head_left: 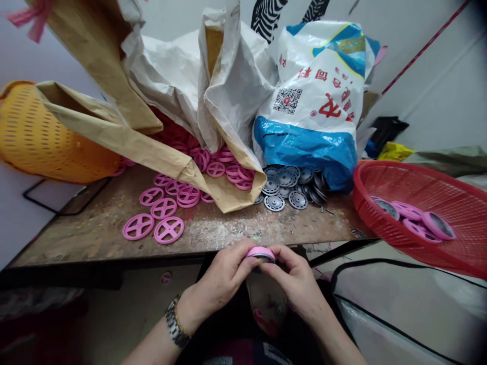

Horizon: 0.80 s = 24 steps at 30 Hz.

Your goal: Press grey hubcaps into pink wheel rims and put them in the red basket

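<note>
Left hand (228, 268) and right hand (292, 276) pinch one pink-rimmed disc (261, 254).

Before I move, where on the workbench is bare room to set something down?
Bare workbench shows left of the pink wheels, in front of the black wire frame, and between those wheels and the scattered small pins, near the front edge. Behind, sacks and grey discs crowd it.
</note>
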Motion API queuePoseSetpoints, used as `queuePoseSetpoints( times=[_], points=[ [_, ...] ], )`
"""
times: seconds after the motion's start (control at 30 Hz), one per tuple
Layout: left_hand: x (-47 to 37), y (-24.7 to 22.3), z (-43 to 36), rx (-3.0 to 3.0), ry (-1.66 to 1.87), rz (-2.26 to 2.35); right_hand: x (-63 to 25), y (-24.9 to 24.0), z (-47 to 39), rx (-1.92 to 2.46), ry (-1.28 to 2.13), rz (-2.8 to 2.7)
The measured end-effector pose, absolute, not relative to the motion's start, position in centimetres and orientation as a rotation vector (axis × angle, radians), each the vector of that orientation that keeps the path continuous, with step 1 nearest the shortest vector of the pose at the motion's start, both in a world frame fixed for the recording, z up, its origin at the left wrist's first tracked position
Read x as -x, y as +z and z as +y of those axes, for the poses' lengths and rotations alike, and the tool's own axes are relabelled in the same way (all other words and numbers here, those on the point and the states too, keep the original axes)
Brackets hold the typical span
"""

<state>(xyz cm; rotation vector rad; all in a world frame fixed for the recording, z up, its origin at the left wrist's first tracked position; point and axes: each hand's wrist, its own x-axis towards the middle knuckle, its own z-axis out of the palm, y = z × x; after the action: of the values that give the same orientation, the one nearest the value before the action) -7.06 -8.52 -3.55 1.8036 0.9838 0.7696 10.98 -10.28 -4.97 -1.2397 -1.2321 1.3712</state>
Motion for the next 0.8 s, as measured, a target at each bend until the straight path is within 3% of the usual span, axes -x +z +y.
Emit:
queuePoseSetpoints(
  times=[0.2, 0.47, 0.8],
  points=[
    [5.8, -4.7, -8.9, -1.914, 0.961, 1.105, -10.5, -5.0, -10.6, 1.291, 1.218, -1.28],
    [6.0, -3.5, -8.6, -1.547, 0.667, 1.007, -11.2, -5.7, -9.6, 1.214, 1.436, -1.081],
    [5.0, -3.8, -9.9, -1.741, 0.753, 1.03, -11.8, -4.0, -10.6, 1.29, 1.18, -1.344]
  ],
)
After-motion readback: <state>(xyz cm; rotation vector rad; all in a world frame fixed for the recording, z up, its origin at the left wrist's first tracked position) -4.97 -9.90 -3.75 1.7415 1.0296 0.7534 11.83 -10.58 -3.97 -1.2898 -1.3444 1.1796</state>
